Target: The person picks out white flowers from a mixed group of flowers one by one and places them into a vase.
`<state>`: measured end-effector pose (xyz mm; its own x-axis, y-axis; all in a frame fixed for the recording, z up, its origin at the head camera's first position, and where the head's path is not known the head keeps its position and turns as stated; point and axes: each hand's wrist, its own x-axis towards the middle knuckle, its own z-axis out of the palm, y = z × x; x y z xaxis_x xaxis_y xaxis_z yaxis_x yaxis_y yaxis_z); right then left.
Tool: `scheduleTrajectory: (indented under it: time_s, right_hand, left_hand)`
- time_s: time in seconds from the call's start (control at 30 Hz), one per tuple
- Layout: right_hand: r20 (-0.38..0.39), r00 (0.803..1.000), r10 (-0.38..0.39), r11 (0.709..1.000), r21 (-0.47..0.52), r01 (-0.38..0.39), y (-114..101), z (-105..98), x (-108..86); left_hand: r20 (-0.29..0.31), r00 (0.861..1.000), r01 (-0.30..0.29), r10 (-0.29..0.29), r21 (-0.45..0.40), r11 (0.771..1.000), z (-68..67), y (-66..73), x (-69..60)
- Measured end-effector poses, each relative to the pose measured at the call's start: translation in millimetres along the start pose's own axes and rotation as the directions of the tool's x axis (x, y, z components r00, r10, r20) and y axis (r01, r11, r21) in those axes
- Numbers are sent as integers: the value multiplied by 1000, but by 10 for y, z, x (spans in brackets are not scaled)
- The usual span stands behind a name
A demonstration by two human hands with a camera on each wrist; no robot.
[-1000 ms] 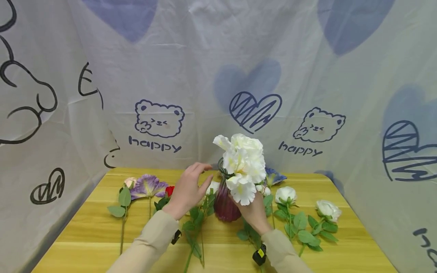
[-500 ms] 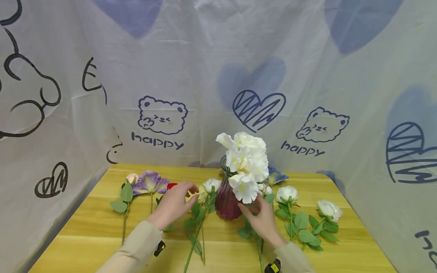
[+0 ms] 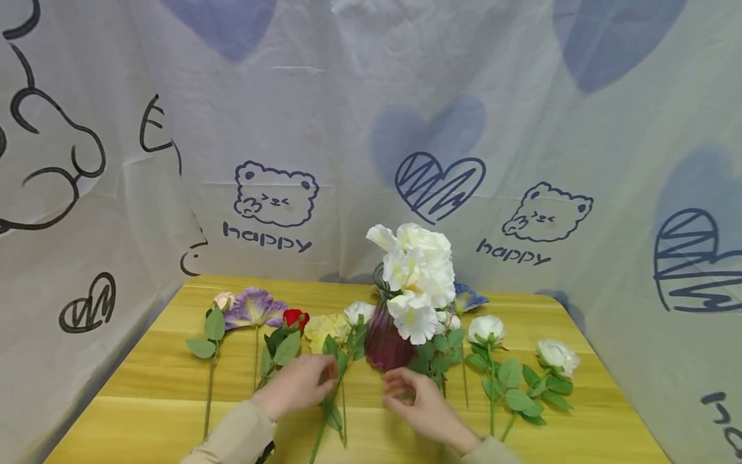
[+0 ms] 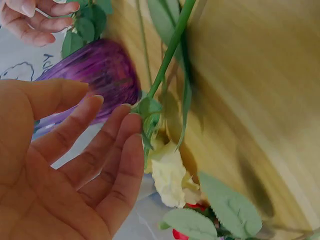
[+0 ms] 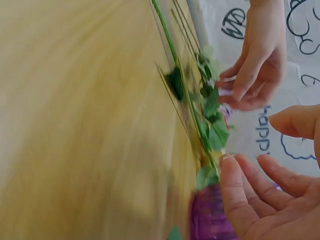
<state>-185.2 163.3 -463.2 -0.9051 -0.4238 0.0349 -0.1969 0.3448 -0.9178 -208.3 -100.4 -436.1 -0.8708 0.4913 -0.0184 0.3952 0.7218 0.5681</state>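
A purple glass vase [image 3: 387,341] stands mid-table, with large white flowers [image 3: 418,277] leaning out of its neck to the right. My left hand [image 3: 303,385] hovers over the table left of the vase, near a green flower stem [image 3: 322,433]; its fingers are loosely bent and hold nothing. In the left wrist view the palm faces the purple vase [image 4: 107,75] and a pale yellow flower [image 4: 169,175]. My right hand [image 3: 426,407] is in front of the vase, fingers relaxed and apart from the thumb. Nothing lies in its grasp in the right wrist view.
Left on the table lie a peach rose [image 3: 223,300], a purple flower [image 3: 255,309] and a red rose [image 3: 296,318]. A blue flower [image 3: 468,298] and white roses [image 3: 485,329] lie to the right. A printed cloth [image 3: 348,129] hangs behind.
Both hands have drawn back from the vase toward the near side of the table. The right hand has come away from beneath the white flowers, which stay in the vase.
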Motion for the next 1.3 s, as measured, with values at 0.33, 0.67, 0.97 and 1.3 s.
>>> scheduleTrajectory:
  time_s: [0.33,0.67,0.97,1.3]
  right_hand:
    - [67,998,0,999,42,-3,-35,143,-38]
    - [72,997,12,1000,23,-13,-15,189,-36]
    - [80,996,40,997,67,-46,-25,195,-31]
    - [95,994,59,996,60,-65,-4,191,-33]
  left_hand:
    - [41,999,32,-34,48,998,153,-2,17]
    - [22,997,77,-78,62,995,265,-73,83]
    - [19,998,60,-60,-12,998,284,-163,106]
    - [52,986,165,-158,-232,958,193,-285,19]
